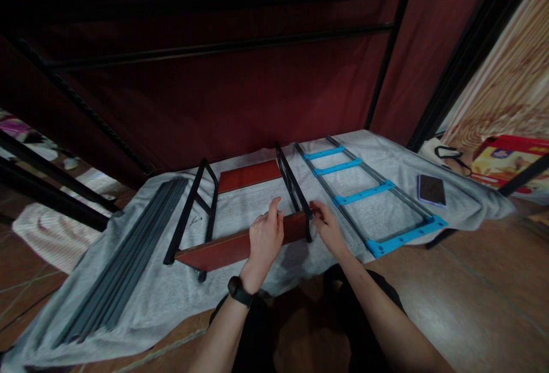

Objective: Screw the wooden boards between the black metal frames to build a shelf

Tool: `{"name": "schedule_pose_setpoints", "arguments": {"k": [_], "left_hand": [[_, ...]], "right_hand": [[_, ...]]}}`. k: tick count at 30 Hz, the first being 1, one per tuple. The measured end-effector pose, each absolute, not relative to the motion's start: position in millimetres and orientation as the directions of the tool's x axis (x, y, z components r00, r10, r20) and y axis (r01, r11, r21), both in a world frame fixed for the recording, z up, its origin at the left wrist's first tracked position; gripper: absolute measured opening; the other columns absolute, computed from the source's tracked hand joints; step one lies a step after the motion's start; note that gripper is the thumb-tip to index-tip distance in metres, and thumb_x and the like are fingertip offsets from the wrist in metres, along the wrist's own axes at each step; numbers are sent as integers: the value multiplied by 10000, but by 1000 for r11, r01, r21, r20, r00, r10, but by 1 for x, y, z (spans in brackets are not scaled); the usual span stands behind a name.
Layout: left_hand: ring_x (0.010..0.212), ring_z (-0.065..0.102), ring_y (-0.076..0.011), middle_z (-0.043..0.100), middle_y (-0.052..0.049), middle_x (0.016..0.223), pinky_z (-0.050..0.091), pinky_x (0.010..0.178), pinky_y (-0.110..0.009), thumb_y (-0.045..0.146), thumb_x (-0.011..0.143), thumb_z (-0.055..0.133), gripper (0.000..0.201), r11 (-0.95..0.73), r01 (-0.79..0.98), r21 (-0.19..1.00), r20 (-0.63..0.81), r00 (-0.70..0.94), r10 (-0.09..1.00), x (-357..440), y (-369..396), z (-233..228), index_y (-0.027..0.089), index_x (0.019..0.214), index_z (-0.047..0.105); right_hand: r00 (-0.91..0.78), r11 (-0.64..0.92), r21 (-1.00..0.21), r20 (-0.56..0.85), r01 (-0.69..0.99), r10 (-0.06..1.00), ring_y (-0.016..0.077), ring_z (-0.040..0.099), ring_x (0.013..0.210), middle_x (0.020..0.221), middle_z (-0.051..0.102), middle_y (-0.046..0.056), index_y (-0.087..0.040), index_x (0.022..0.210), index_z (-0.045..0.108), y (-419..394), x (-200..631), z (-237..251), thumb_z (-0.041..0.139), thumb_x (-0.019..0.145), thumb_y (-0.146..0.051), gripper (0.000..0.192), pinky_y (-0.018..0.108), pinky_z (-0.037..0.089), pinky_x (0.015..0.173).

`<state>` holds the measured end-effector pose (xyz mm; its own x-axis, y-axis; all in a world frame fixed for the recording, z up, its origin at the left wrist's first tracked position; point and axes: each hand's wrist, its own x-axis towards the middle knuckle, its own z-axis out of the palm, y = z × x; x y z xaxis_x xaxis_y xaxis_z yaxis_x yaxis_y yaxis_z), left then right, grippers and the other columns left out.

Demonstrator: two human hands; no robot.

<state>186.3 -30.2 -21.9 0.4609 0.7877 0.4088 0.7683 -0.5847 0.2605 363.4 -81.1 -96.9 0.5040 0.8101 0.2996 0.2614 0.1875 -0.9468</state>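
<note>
A small rack lies on a grey cloth: two black metal end frames joined by a near red-brown board and a far red-brown board. My left hand, with a black watch on the wrist, rests over the near board's right end and grips it. My right hand pinches the bottom corner of the right black frame, where it meets that board. The left black frame stands apart from both hands.
A grey rail frame with blue crossbars lies to the right on the cloth, and a phone beyond it. Several long grey bars lie at the left. Black bed-frame posts and a dark red curtain rise behind. A red box sits far right.
</note>
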Motion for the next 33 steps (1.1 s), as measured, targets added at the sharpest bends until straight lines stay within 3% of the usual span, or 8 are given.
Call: {"name": "schedule_pose_setpoints", "arguments": {"k": [5,11,16,20,23,27,33], "left_hand": [[755,695,-214,730,-59,793,471,749,-285,316,1007,416,503,-575,774,267,427,440,790,193,-30,-24,194,1493,376],[729,679,-190,731,-34,816,485,767,-291,142,948,428,688,-636,737,230,422,513,747,190,-27,-26,174,1581,159],[746,683,-191,721,-30,793,487,739,-285,57,885,437,781,-607,765,216,408,494,767,189,-28,-26,156,1589,114],[762,691,-200,736,-43,828,489,737,-294,164,945,467,695,-613,744,267,428,478,767,191,-26,-27,169,1576,176],[834,696,-196,752,-56,970,493,787,-303,328,992,471,597,-676,665,318,454,519,725,191,-23,-23,192,1540,274],[931,683,-217,745,-63,1033,481,854,-339,410,996,465,416,-757,618,212,400,652,644,192,-20,-15,225,1360,540],[953,680,-220,740,-52,1028,472,880,-365,326,991,487,395,-767,630,118,333,703,628,205,-25,-14,251,1375,541]], "right_hand": [[519,275,-846,505,457,690,231,595,1030,1061,638,71,-256,1082,652,-103,357,-52,437,918,-274,271,383,474,938],[173,326,-667,567,670,805,246,574,1017,1039,623,79,-275,1183,651,-98,327,-13,481,974,-301,271,413,453,923],[59,305,-638,483,707,873,207,601,930,967,643,43,-254,1023,650,-77,317,-9,505,947,-180,180,372,449,874],[101,292,-708,456,643,884,192,609,887,953,647,41,-239,958,625,-71,331,-9,495,946,-186,141,328,456,825],[311,254,-794,479,552,821,200,613,881,924,660,41,-238,974,620,-73,361,-14,493,963,-326,155,328,457,815],[518,258,-913,394,316,759,187,608,778,801,654,23,-223,927,613,-74,404,-33,563,900,-499,282,322,472,742],[572,227,-974,189,5,798,174,601,663,692,638,14,-219,792,621,-61,404,-62,694,737,-578,371,323,492,664]]}}
